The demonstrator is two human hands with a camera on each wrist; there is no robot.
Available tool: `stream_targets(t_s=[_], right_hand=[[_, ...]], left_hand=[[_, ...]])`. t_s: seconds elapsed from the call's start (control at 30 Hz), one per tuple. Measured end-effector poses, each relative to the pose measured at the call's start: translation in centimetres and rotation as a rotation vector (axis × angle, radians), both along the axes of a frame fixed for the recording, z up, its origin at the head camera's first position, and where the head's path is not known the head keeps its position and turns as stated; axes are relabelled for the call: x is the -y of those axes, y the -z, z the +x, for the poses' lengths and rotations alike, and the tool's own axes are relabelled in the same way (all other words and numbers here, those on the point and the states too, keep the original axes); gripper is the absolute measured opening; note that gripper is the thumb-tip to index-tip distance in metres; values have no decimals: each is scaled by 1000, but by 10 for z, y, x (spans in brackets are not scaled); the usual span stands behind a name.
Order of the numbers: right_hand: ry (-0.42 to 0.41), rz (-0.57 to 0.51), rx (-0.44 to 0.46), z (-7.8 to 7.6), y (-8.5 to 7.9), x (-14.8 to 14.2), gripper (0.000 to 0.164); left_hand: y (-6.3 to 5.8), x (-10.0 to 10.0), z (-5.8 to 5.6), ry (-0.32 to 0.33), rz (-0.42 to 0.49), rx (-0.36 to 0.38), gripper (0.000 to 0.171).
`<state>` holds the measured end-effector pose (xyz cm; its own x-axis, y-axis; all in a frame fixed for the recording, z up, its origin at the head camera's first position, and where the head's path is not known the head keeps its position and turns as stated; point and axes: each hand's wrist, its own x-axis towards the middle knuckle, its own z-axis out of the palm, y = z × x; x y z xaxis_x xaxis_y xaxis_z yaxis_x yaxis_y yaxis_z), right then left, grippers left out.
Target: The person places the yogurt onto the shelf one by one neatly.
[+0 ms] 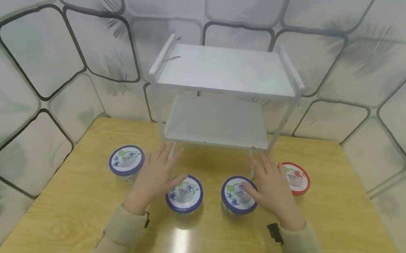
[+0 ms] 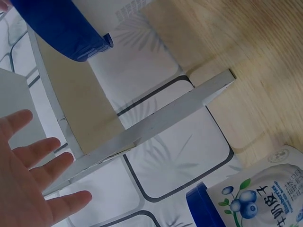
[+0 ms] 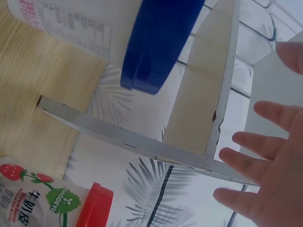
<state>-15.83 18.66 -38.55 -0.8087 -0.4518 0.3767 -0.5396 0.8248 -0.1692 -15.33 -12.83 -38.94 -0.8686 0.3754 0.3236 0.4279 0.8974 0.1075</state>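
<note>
My left hand (image 1: 155, 175) hovers with fingers spread between two blue-lidded yogurt tubs, the outer tub (image 1: 126, 160) to its left and the inner tub (image 1: 185, 194) by its thumb. On the other side my right hand (image 1: 272, 185) is likewise spread, holding nothing. Its thumb overlaps another blue-lidded tub (image 1: 239, 195) in the head view, and its fingers overlap the edge of a red-lidded tub (image 1: 296, 179). Blueberries are printed on the blue-lidded tub (image 2: 251, 203) in the left wrist view; strawberries mark the red-lidded one (image 3: 42, 198) in the right wrist view.
A white two-tier shelf (image 1: 228, 69) stands at the back of the wooden table (image 1: 208, 248), its lower board (image 1: 218, 122) just beyond the fingertips. Patterned cloth walls (image 1: 11, 63) enclose the table at the back and sides.
</note>
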Motion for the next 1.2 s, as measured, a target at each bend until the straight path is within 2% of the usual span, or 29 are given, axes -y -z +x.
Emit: stream_targets(t_s=[0.17, 0.3, 0.37, 0.47, 0.6, 0.77, 0.9, 1.07, 1.2], right_hand=[[-113, -108, -188, -5, 5, 0, 52], [-112, -148, -232, -6, 7, 1, 42], [-102, -147, -236, -5, 7, 1, 39], [-97, -146, -250, -2, 8, 2, 33], [-87, -147, -270, 1, 9, 2, 27], [-87, -154, -273, 2, 11, 2, 25], [-87, -158, -272, 2, 13, 2, 24], [-77, -158, -259, 3, 15, 2, 23], [-72, -162, -248, 3, 16, 2, 22]], left_hand=[[-3, 1, -5, 11, 35, -112, 66], [-2, 2, -7, 37, 94, -184, 58], [0, 2, -7, 48, 124, -194, 52], [3, 3, -8, 44, 153, -176, 43], [8, 4, -10, -1, 208, -88, 33], [13, 7, -12, -58, 277, 2, 29], [12, 9, -13, -112, 340, 30, 26], [14, 12, -19, -211, 495, 14, 23], [17, 14, -27, -281, 701, -34, 23]])
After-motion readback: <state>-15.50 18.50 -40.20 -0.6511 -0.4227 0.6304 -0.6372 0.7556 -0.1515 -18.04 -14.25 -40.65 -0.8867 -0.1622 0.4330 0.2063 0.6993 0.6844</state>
